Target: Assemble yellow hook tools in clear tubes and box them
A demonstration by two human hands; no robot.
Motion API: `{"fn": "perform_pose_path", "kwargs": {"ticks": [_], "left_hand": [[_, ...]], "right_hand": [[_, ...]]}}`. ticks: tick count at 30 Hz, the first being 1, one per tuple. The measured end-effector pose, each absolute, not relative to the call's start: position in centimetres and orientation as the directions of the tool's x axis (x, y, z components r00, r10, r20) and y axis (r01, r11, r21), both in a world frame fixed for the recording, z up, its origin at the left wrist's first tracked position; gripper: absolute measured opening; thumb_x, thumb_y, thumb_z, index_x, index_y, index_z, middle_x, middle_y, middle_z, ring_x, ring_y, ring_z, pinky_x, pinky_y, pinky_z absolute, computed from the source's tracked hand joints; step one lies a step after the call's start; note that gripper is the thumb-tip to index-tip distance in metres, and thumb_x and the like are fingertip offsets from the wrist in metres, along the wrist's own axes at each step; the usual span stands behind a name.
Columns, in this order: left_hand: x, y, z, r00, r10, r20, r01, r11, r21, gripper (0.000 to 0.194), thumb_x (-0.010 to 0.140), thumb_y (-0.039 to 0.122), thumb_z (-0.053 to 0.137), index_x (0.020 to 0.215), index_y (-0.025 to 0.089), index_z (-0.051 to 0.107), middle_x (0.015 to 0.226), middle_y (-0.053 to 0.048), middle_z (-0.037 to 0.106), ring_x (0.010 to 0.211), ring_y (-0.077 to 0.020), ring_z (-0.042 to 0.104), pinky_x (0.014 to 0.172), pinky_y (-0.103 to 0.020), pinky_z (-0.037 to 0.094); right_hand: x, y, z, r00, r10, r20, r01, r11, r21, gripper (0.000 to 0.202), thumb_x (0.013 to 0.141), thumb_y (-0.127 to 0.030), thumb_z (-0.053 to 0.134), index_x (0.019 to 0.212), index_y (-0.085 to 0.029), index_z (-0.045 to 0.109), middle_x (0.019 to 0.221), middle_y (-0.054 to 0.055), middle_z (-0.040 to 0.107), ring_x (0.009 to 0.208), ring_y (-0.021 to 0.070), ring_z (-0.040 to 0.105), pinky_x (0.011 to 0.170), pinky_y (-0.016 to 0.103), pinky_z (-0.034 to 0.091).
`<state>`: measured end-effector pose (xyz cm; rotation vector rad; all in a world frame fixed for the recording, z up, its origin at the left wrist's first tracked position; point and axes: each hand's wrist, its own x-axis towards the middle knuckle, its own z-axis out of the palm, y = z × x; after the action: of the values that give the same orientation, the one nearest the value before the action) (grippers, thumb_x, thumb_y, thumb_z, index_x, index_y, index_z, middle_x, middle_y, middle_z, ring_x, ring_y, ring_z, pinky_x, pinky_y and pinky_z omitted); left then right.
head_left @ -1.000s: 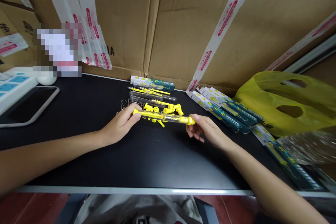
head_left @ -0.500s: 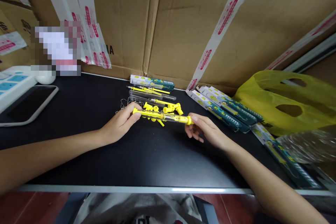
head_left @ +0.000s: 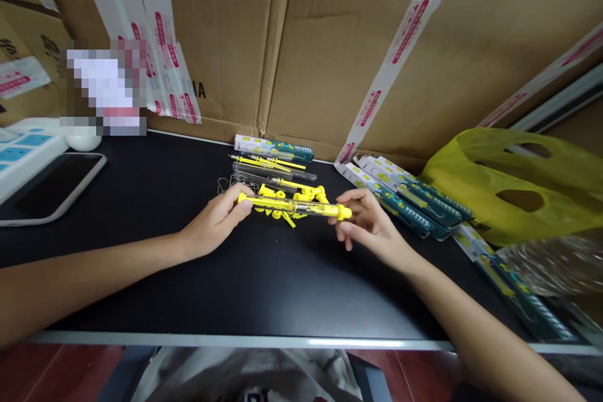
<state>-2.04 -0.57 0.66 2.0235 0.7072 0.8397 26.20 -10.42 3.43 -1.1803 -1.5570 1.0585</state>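
Note:
A clear tube with yellow parts inside (head_left: 294, 205) lies level above the black table (head_left: 264, 295). My left hand (head_left: 219, 217) pinches its left yellow end between thumb and fingers. Around the tube's right yellow cap, my right hand (head_left: 370, 220) has its fingers apart, with the thumb below and the fingertips near the cap; contact is hard to make out. Behind the tube are loose yellow parts (head_left: 320, 193), partly covered by it. Metal hooks (head_left: 226, 184) show beyond my left hand, and clear tubes (head_left: 296, 173) and yellow rods (head_left: 292, 164) lie farther back.
A printed box (head_left: 273, 147) lies at the back. More printed boxes (head_left: 400, 191) are at the right, beside a yellow plastic bag (head_left: 471, 182). At the left are a phone (head_left: 56, 185) and a white power strip (head_left: 32, 144). Cardboard (head_left: 226, 31) stands behind the table.
My right hand's fingers have spread and shifted around the tube's right end, where a narrower yellow tip now shows. My left hand has kept its hold.

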Motion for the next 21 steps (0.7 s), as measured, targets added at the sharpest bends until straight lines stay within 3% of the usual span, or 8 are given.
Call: {"fn": "perform_pose_path", "kwargs": {"ticks": [8,21], "left_hand": [[-1.98,-0.56,1.06,0.644,0.723,0.25,0.151,-0.44,0.885,0.023,0.091,0.039,0.043,0.096,0.018,0.051,0.069,0.003,0.051,0.051,-0.0066,0.045,0.046,-0.018,0.038],[-1.96,-0.49,0.88,0.643,0.726,0.245,0.114,-0.407,0.906,0.021,0.087,0.036,0.053,0.099,0.019,0.052,0.07,0.003,0.053,0.051,-0.0064,0.049,0.048,-0.018,0.044]], "right_hand": [[26.06,-10.35,3.33,-0.121,0.97,0.213,0.271,0.239,-0.932,0.027,0.081,-0.03,0.064,0.098,-0.021,0.045,0.084,0.002,0.06,0.063,0.0111,0.058,0.05,0.023,0.051],[26.34,-10.06,3.49,-0.115,0.982,0.147,0.226,0.17,-0.959,0.027,0.083,-0.04,0.061,0.093,-0.02,0.046,0.079,0.002,0.061,0.059,0.0122,0.057,0.047,0.025,0.052]]}}
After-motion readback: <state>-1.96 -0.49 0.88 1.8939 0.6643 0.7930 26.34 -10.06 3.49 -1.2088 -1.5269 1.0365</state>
